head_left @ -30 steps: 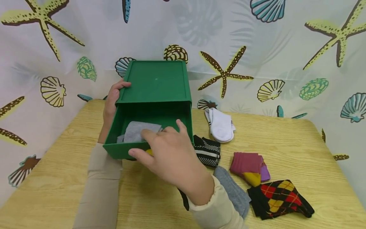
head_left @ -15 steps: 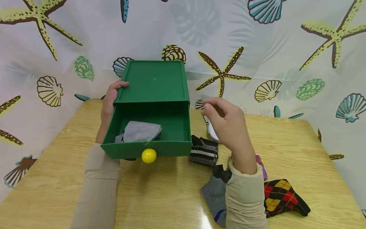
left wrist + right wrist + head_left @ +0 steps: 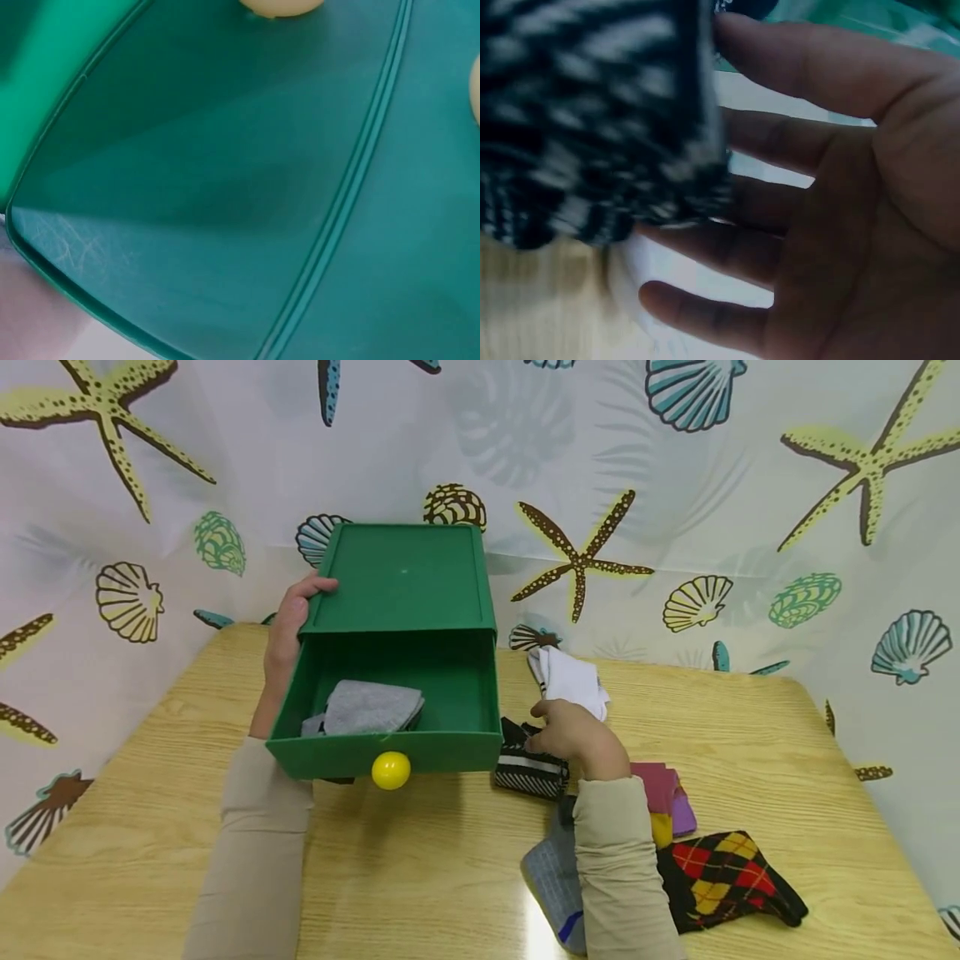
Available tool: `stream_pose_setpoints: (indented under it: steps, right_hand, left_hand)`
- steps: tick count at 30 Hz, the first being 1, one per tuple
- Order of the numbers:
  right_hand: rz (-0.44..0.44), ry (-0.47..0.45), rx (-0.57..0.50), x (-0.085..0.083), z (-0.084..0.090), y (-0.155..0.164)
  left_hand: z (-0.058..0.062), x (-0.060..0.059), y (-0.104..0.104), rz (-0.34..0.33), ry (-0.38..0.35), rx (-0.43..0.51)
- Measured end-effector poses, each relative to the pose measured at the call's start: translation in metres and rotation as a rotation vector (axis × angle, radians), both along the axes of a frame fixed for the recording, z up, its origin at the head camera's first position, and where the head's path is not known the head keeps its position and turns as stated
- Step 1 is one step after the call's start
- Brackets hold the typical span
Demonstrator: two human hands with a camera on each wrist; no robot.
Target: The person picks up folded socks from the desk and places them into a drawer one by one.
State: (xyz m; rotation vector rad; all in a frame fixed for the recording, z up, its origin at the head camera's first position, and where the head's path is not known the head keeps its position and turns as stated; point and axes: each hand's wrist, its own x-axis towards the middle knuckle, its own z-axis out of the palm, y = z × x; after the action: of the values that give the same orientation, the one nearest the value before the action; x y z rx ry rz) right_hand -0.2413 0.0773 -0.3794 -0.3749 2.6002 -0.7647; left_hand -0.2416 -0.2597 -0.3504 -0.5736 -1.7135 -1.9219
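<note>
Wood-grain table [image 3: 420, 868] carries a green drawer box [image 3: 405, 581], its drawer [image 3: 450, 693] pulled out with a folded grey sock [image 3: 371, 706] inside. Left hand [image 3: 288, 627] grips the box's left side, thumb over the top edge. Right hand [image 3: 573, 739], fingers spread loosely, settles on the black-and-white striped sock [image 3: 528, 768] just right of the drawer, not yet gripping.
</note>
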Motion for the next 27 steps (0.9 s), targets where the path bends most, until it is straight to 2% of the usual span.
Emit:
stream_pose_setpoints:
  steps: [6, 12, 15, 22, 27]
  right_hand:
    - [-0.015, -0.041, 0.078, -0.001, -0.009, -0.006]
    - [-0.096, -0.085, 0.033, 0.000, -0.012, -0.005]
    - [-0.084, -0.057, 0.024, -0.001, -0.013, -0.004]
    - [0.011, -0.003, 0.000, -0.003, -0.012, -0.001]
    - [-0.032, 0.089, -0.095, -0.003, -0.003, 0.004]
  left_hand:
    - [0.000, -0.001, 0.002, -0.005, -0.002, 0.000]
    - [-0.003, -0.001, 0.001, -0.013, -0.011, 0.007]
    - [-0.003, -0.001, 0.001, -0.015, -0.010, 0.009]
    - [-0.002, 0.000, 0.000, -0.015, -0.014, 0.014]
    - [0.000, 0.002, 0.001, -0.020, -0.022, 0.023]
